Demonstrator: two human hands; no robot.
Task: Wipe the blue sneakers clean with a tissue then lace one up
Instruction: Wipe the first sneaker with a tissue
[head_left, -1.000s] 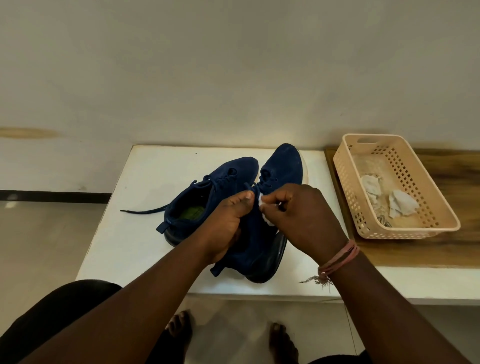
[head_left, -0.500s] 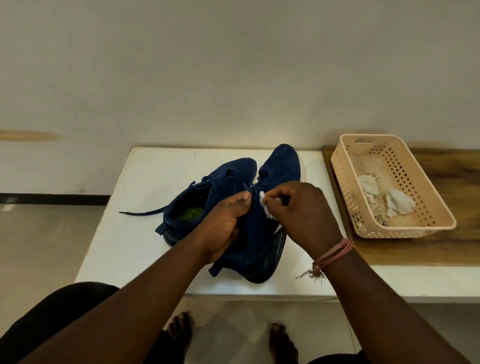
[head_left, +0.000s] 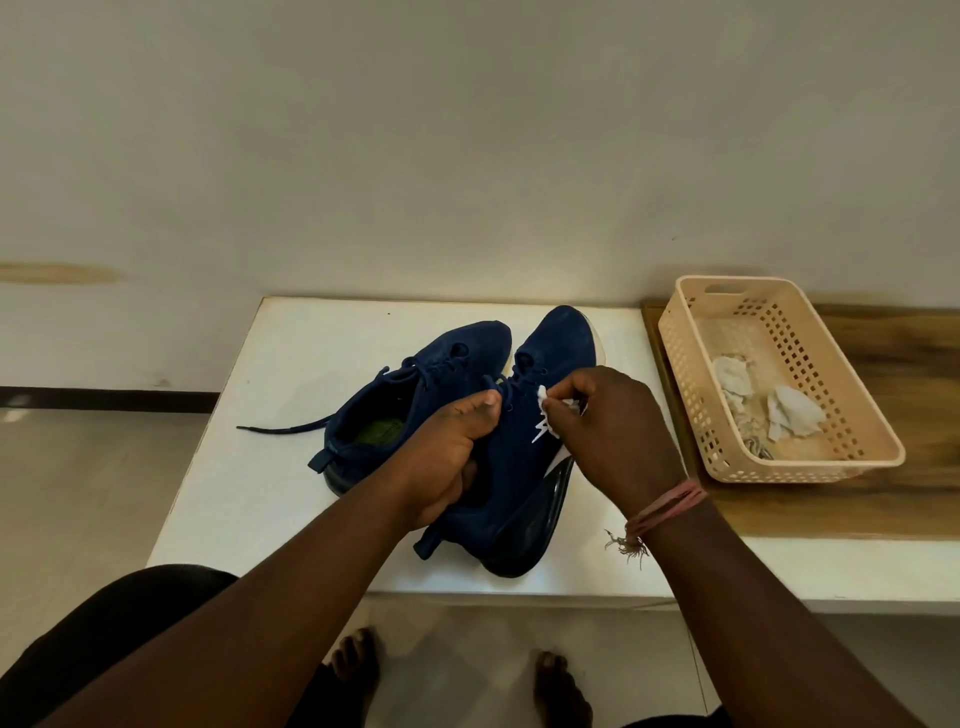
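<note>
Looking down from the head cam, so just one view to go through. Surface first: a white table (head_left: 249, 467) pushed up against a plain off-white wall (head_left: 467, 130), with a dark baseboard strip (head_left: 104, 399) running along the bottom of the wall on the left and pale floor tiles (head_left: 78, 493) below that. A wood-grain counter (head_left: 909, 374) butts up against the table's right side, and a beige perforated plastic basket (head_left: 810, 467) sits on it with a few crumpled used tissues (head_left: 795, 413) inside.

Both blue sneakers are on the white table, side by side and touching. The left sneaker (head_left: 415, 384) sits upright with a loose lace (head_left: 280, 428) trailing off toward the left. The right sneaker (head_left: 519, 467) is tipped on its side, dark sole facing right. The left hand (head_left: 447, 457) grips it around the collar, thumb on top. The right hand (head_left: 618, 431) pinches a small white tissue (head_left: 545, 402) and presses it against the shoe's side near the eyelets. There's a pink thread band (head_left: 665, 509) on that wrist.

As for branding, there's a white mark on the shoe's side by the tissue, but I can't read it. Bare feet (head_left: 561, 686) show under the table edge.
</note>
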